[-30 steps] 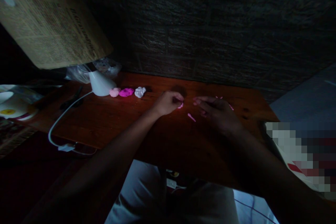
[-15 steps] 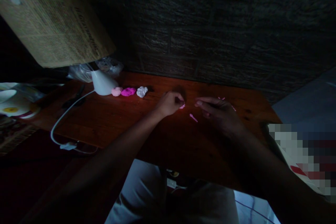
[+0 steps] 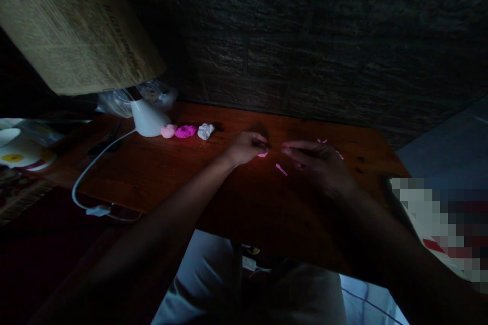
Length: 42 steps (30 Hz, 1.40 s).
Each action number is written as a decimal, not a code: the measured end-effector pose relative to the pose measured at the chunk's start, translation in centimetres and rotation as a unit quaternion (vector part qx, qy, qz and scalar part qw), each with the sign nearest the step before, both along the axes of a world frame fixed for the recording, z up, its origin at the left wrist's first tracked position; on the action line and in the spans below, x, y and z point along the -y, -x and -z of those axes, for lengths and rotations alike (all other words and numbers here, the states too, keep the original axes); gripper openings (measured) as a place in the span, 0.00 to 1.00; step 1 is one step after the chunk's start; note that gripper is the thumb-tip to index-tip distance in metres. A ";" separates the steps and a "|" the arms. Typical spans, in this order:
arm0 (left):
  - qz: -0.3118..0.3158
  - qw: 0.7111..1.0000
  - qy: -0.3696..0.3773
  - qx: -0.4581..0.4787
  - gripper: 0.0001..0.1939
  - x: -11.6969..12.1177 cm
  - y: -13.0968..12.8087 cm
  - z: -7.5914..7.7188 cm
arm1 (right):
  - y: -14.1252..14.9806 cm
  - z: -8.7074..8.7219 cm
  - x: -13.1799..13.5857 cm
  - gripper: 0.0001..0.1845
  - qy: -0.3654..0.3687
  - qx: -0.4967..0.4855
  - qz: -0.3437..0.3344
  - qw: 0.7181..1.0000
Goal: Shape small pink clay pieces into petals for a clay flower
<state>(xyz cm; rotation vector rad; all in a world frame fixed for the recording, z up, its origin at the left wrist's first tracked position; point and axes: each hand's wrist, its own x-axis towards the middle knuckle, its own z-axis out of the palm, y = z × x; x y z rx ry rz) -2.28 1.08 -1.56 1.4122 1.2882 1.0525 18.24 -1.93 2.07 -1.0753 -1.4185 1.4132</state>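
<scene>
One pink clay lump [image 3: 263, 154] sits at the curled fingertips of the left hand [image 3: 246, 148]; the right hand [image 3: 316, 160] holds thumb and forefinger nearly together, contents unclear. Between them, nearer the person, lies a thin pink strip [image 3: 281, 169] on the wooden table [image 3: 236, 203].

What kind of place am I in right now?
Probably a room in a home: there's a lamp with a newspaper-print shade, a fringed rug and a wooden table against a dark wall.
</scene>
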 end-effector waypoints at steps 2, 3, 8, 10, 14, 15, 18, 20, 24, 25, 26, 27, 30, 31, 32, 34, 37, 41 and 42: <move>0.015 1.000 0.009 0.002 0.08 0.0 0.0 0.0 | 0.0 0.0 0.0 0.14 -0.010 0.004 -0.006 1.000; 0.020 1.000 0.012 0.005 0.08 0.1 0.0 -0.1 | -0.1 0.0 0.0 0.14 -0.015 0.006 -0.009 1.000; -0.005 0.999 0.016 -0.028 0.14 0.5 -0.3 -0.4 | -0.1 -0.1 0.0 0.16 -0.027 0.004 -0.020 0.999; -0.014 0.998 0.006 -0.066 0.20 0.7 -0.4 -0.5 | -0.1 -0.1 0.0 0.15 -0.034 -0.006 -0.020 0.999; -0.023 0.984 -0.066 -0.165 0.27 1.0 -0.3 -0.8 | -0.1 -0.2 -0.1 0.13 -0.052 -0.008 -0.015 0.998; -0.027 0.978 -0.087 -0.186 0.27 1.0 -0.3 -0.8 | 0.0 -0.2 -0.1 0.13 -0.054 -0.003 -0.013 0.998; -0.020 0.969 -0.111 -0.220 0.25 1.1 -0.3 -1.0 | 0.0 -0.1 -0.1 0.15 -0.054 0.011 -0.014 0.998; 0.002 0.973 -0.091 -0.214 0.24 1.2 -0.3 -1.1 | 0.0 0.1 -0.1 0.16 -0.053 0.010 -0.016 0.998; 0.016 0.974 -0.077 -0.214 0.22 1.2 -0.3 -1.2 | -0.3 0.2 -0.5 0.20 -0.056 -0.004 -0.001 0.998; 0.014 0.970 -0.092 -0.226 0.22 1.3 -0.4 -1.2 | -0.4 0.2 -0.5 0.21 -0.058 -0.011 0.006 0.998; 0.013 0.964 -0.112 -0.242 0.21 1.3 -0.4 -1.2 | -0.4 0.2 -0.6 0.22 -0.058 -0.019 0.013 0.998; 0.016 0.956 -0.137 -0.260 0.19 1.3 -0.5 -1.2 | -0.4 0.1 -0.6 0.23 -0.056 -0.026 0.019 0.998; 0.050 0.923 -0.211 -0.317 0.10 1.4 -0.7 -1.2 | -0.3 0.0 -0.6 0.24 -0.031 -0.045 0.031 0.998; 0.064 0.914 -0.225 -0.331 0.07 1.4 -0.8 -1.1 | -0.3 0.0 -0.6 0.24 -0.020 -0.048 0.032 0.998; 0.075 0.907 -0.233 -0.342 0.05 1.4 -0.8 -1.0 | -0.2 0.0 -0.6 0.24 -0.006 -0.051 0.034 0.998; 0.082 0.899 -0.240 -0.358 0.05 1.4 -0.7 -0.9 | -0.2 0.2 -0.7 0.25 0.020 -0.051 0.042 0.998; 0.079 0.896 -0.243 -0.364 0.06 1.2 -0.6 -0.6 | -0.2 0.6 -0.9 0.25 0.039 -0.039 0.047 0.997; 0.075 0.901 -0.242 -0.351 0.06 1.1 -0.9 -0.6 | -0.2 0.8 -0.8 0.23 0.036 -0.024 0.033 0.999; 0.070 0.905 -0.242 -0.343 0.06 1.1 -0.9 -0.7 | -0.2 0.7 -0.8 0.23 0.035 -0.022 0.028 0.999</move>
